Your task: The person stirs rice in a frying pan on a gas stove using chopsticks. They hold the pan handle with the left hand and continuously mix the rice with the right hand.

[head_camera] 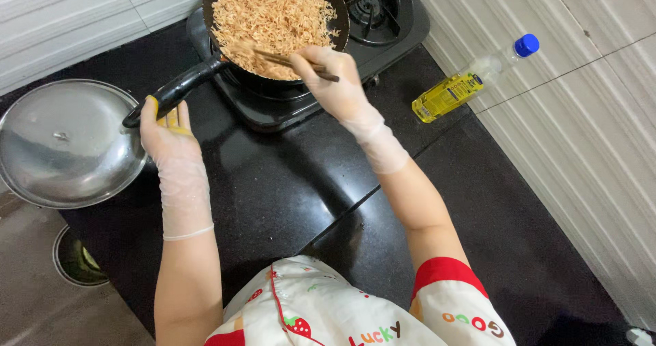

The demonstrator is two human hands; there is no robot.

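**Black pan, one; chopsticks, one pair; gloved hands, two**

Black frying pan (277, 28), one, on the left burner of the gas stove (396, 28), filled with golden-brown fried shreds (270, 8) too fine to identify. Its handle (171, 93) runs down and to the left from the pan, long axis pointing toward your left side.

Your left hand (167, 131), in a thin clear glove, is closed around the outer end of that handle; it is the hand nearer the handle. The fingers curl under the grip, so how tight the hold is cannot be told.

Your right hand (328, 73), also gloved, is pinched shut on one pair of wooden chopsticks (287, 59). It sits at the pan's near rim; the sticks lie nearly level, tips pointing left into the shreds, butt ends sticking out to the right past the hand.

Also present: one steel lid or bowl (65, 144), left of the handle; one bottle of yellow oil (471, 79), blue cap, lying on the tiled surface well to the right; one black countertop (273, 182).
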